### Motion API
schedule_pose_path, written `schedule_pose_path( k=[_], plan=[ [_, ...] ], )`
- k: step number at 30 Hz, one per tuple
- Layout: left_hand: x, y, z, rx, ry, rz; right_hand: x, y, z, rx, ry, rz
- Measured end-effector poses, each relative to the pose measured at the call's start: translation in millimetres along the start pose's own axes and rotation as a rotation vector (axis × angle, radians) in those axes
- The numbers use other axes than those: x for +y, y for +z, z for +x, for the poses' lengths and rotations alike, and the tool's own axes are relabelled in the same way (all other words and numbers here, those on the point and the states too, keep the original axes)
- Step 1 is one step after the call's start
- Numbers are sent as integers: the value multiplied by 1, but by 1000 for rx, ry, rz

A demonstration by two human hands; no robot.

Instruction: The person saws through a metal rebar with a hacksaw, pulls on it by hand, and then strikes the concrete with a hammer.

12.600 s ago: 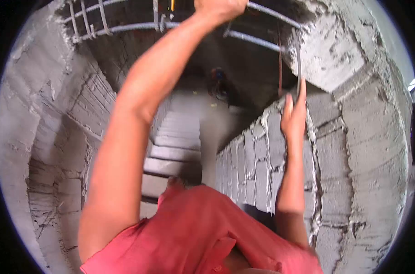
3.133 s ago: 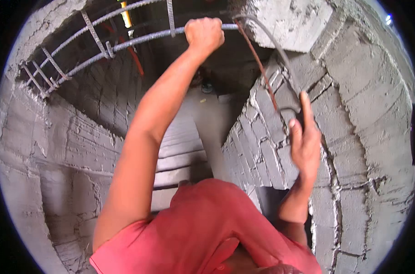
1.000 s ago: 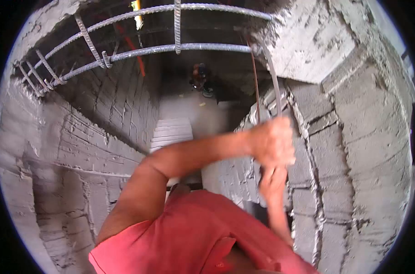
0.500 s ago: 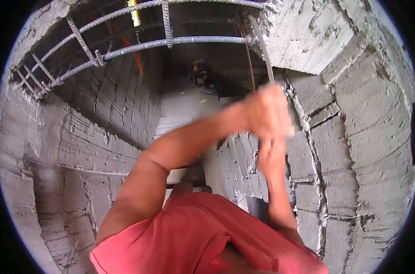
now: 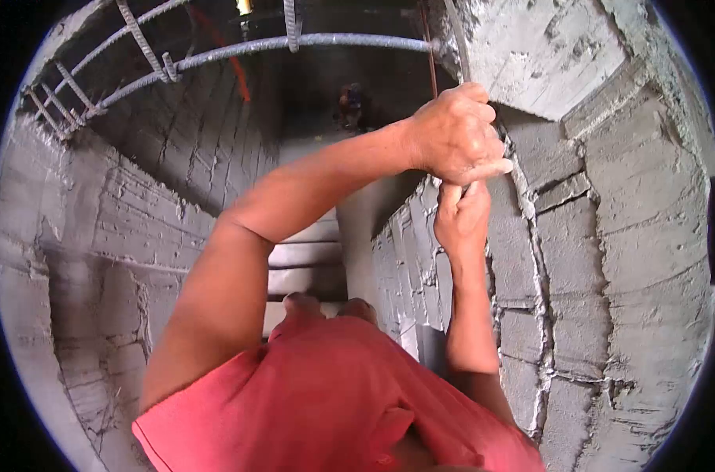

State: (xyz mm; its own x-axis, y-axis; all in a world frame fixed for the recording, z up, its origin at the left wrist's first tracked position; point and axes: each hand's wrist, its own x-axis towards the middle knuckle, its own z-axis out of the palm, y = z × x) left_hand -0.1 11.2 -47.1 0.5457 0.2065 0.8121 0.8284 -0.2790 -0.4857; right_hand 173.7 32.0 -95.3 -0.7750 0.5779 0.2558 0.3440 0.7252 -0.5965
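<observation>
Two hands on one bar. The left arm crosses from lower left up to the left hand point(image 5: 454, 135), which is clenched around the bent steel rod point(image 5: 458, 49) right of centre. The right hand point(image 5: 461, 222) sits just under it, touching, fingers wrapped on the same rod. The rod runs up from the fists to the broken concrete beam end point(image 5: 546, 55) at top, beside a thin rusty wire point(image 5: 430, 55).

Risks, my read:
- Bare palms on ribbed steel, so a slip skins them.
- If the rod springs or lets go at the concrete, both fists come back toward the face, and the stance is above an open stairwell.
- Loose concrete at the beam end could drop too.

Around:
- Left-side wall point(image 5: 97, 236): rough block.
- Rebar cage point(image 5: 294, 43): spans upper left to top centre.
- Stairs point(image 5: 306, 256): drop away mid-frame; something small at the bottom, too far to tell.
- Right-side wall point(image 5: 609, 236): close behind the hands, little room to swing.
- Red shirt point(image 5: 318, 393): fills the lower frame.
</observation>
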Motion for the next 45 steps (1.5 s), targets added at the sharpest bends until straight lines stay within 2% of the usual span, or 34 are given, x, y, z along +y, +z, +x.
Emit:
schedule_pose_path(
  k=[2, 4, 5, 7, 8, 9, 10, 13, 14, 15, 17, 18, 19, 20, 21, 23, 24, 25, 26, 27, 29, 30, 31, 33, 34, 35, 36, 37, 38, 39, 40, 42, 43, 45],
  plan=[
    [34, -4, 4, 18, -30, -7, 14, 5, -30, 92, -135, 124],
    [93, -3, 3, 26, -127, -162, 29, 3, -78, 215, -336, 205],
    [89, -1, 5, 40, -120, -150, 27, -1, -72, 220, -351, 193],
    [76, -2, 5, 50, -108, -156, 13, -3, -64, 182, -272, 180],
    [41, 3, -4, -6, -30, 13, 19, 7, -35, 163, -251, 156],
    [6, 0, 0, 34, 62, 94, 1, 2, -4, 105, -155, 145],
    [-19, -8, 8, 2, 51, -2, -16, -6, 16, 53, -73, 134],
    [22, -3, 3, 18, 35, 19, -7, -7, -22, -47, 48, 88],
    [51, -2, 0, 94, -74, -91, 8, 3, -47, 119, -153, 209],
    [44, 6, -6, 101, -67, -82, 8, 3, -56, 125, -164, 204],
    [25, 21, -17, 127, -20, 50, 6, 12, -56, 257, -331, 312],
    [27, 26, -23, 132, -21, 99, 13, 18, -12, 330, -481, 103],
    [-4, -1, -12, 56, 13, 104, 5, 14, 13, 64, -135, 18],
    [-22, -8, 0, 82, -81, -73, -27, 10, 25, 247, -217, 288],
    [-16, -7, 2, 71, -88, -69, -21, 9, 20, 236, -216, 297],
    [12, 0, 3, 114, 60, 83, 4, 9, -8, 135, -152, 126],
    [46, -4, 2, 35, -42, 40, 12, 2, -40, 41, -82, 122],
    [88, 3, -3, 80, -111, -102, 21, 4, -71, 163, -229, 147],
    [105, 5, 2, 128, -184, -236, 20, 3, -80, 276, -385, 167],
    [94, 10, -2, 132, -180, -227, 21, 5, -68, 276, -396, 165],
    [52, 12, -5, 104, -109, -25, 14, 9, -26, 410, -492, 32],
    [14, 2, -4, 12, -7, 65, 27, 20, 3, 209, -284, 107],
    [-15, 2, -1, 64, 36, 54, 22, 18, 15, 200, -285, 106],
    [-11, -5, 3, -22, -80, -71, -1, 16, 22, 236, -238, 285],
    [14, -7, -1, -24, -65, -38, 4, 12, -1, 164, -182, 186],
    [37, -11, 4, -8, -19, 23, 13, 12, -32, 242, -291, 153],
    [70, -7, -1, 3, -119, -48, 21, 12, -54, 333, -421, 111],
    [76, 0, -2, 15, -110, -33, 23, 9, -61, 340, -439, 102],
    [81, 2, -1, 69, -138, -115, 24, 7, -68, 258, -348, 142],
    [80, 4, -2, 116, -159, -201, 23, 9, -69, 183, -253, 188],
    [49, 8, -9, 131, -119, -50, 30, 21, -28, 284, -425, 97],
    [-12, -7, -4, 36, 44, 98, 0, 15, 23, 135, -152, 98],
    [-19, -10, -1, -58, -59, -8, -2, 12, 20, 129, -150, 105],
    [0, -1, 1, 45, -14, -6, 0, 10, 6, 194, -185, 192]
  ],
)
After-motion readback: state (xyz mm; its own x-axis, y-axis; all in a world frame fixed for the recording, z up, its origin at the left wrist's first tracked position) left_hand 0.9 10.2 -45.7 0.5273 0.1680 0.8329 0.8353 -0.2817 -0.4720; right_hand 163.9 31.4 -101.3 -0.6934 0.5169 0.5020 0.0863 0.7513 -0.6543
